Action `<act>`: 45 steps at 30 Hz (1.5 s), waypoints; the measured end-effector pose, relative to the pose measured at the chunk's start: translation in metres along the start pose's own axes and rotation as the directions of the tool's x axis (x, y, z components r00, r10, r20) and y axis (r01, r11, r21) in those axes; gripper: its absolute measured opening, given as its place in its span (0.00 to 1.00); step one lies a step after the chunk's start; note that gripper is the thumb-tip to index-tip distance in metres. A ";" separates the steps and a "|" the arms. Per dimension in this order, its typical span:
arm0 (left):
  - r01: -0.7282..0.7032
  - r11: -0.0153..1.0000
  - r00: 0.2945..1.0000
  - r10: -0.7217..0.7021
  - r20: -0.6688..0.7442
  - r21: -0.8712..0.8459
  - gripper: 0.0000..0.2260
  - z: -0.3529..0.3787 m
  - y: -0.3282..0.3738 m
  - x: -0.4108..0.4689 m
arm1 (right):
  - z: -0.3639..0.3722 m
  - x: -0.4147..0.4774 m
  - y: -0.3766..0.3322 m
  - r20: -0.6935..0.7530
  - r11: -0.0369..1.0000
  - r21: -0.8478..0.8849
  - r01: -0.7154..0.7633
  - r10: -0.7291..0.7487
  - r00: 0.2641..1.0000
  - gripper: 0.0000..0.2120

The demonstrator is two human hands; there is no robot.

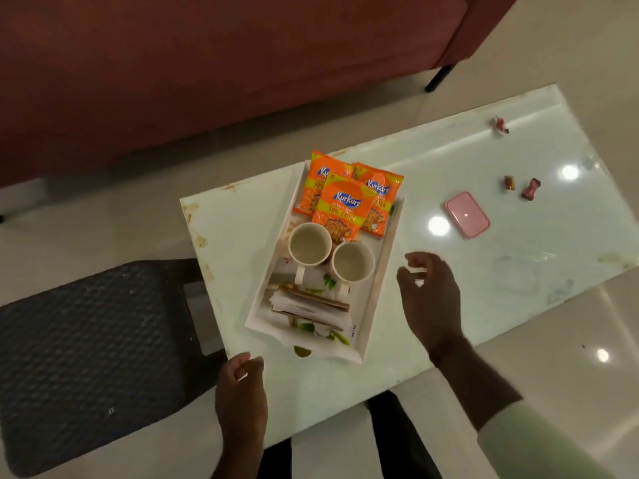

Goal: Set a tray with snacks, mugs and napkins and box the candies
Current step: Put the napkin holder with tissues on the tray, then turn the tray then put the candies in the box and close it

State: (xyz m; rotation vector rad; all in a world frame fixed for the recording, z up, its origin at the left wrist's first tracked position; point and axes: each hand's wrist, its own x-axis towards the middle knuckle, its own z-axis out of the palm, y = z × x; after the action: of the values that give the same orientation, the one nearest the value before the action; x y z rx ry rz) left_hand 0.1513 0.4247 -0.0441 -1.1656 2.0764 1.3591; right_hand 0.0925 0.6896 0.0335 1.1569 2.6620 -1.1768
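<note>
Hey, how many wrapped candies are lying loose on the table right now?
3. One candy lies near the table's far edge; two more sit side by side just beyond the pink box. None appears hidden.

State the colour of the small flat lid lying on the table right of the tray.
Pink; the small flat rectangular lid shows best in the head view.

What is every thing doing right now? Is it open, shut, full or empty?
Tray: loaded, on the table.
Mugs: upright, empty.
Snack packs: sealed, overlapping.
Napkins: stacked in the tray.
Pink box: shut.
Candies: wrapped, loose on the table.
Left hand: empty.
Right hand: empty.
</note>
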 end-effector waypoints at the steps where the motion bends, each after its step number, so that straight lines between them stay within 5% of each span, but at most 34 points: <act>1: 0.055 0.997 0.998 -0.056 -0.006 -0.059 0.10 0.007 -0.007 -0.005 | -0.005 0.021 -0.008 0.033 0.997 -0.030 0.071 -0.070 0.997 0.12; 7: 0.228 0.936 0.972 -0.237 0.000 -0.267 0.15 0.053 -0.029 -0.042 | -0.017 0.146 -0.055 0.279 0.918 -0.199 0.343 -0.282 0.918 0.14; 16: 0.181 0.880 0.970 -0.233 -0.066 -0.438 0.19 0.115 -0.040 -0.052 | 0.008 0.261 -0.088 0.555 0.775 -0.301 0.556 -0.332 0.763 0.16; 22: 0.130 0.828 0.961 -0.241 -0.137 -0.545 0.05 0.126 -0.038 -0.037 | 0.030 0.290 -0.090 0.648 0.902 -0.278 0.331 -0.078 0.758 0.22; 31: 0.127 0.750 0.952 -0.276 -0.132 -0.650 0.05 0.130 -0.044 -0.014 | 0.079 0.291 -0.089 0.719 0.918 -0.378 0.118 0.211 0.663 0.24; 39: 0.119 0.661 0.941 -0.314 -0.129 -0.741 0.02 0.132 -0.049 -0.007 | 0.099 0.303 -0.078 0.687 0.901 -0.434 -0.008 0.337 0.644 0.18; 42: 0.143 0.676 0.948 -0.304 -0.096 -0.723 0.04 0.130 -0.050 -0.006 | 0.096 0.303 -0.079 0.728 0.906 -0.416 -0.082 0.386 0.567 0.12; 45: 0.114 0.726 0.959 -0.258 -0.115 -0.678 0.06 0.126 -0.051 -0.007 | 0.094 0.303 -0.076 0.737 0.919 -0.390 -0.061 0.351 0.577 0.16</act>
State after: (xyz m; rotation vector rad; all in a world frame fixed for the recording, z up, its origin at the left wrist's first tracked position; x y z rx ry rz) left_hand 0.1826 0.5299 -0.1237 -1.8101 1.5330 2.0329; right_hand -0.2009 0.7841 -0.0721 0.6208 1.8428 -0.8588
